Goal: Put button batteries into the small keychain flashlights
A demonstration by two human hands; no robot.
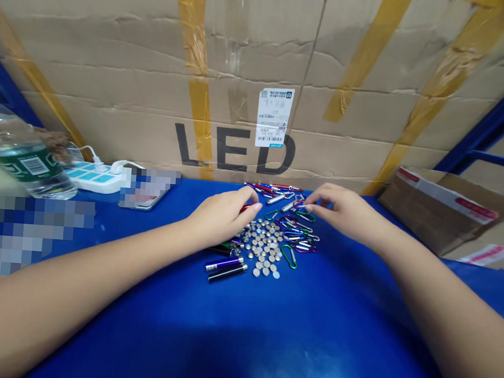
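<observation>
My left hand (222, 215) is curled round a small red tube (246, 207), mostly hidden by the fingers, above the left side of a coin-cell pile. My right hand (341, 209) pinches with thumb and fingertips at the back of a heap of coloured carabiners (294, 236); what lies between the fingertips is too small to make out. Silver button cells (265, 242) spread between the hands. A purple tube (224, 264) and a black tube (227, 273) lie in front of my left hand, with more tubes partly hidden under it. A green carabiner (289, 256) lies nearest me.
Red and blue pens or thin tubes (273, 187) lie at the back against a large cardboard box (147, 89). On the left are a water bottle (29, 159) and a power strip (95, 178). An opened carton (440, 211) stands at right on the blue table (293, 336).
</observation>
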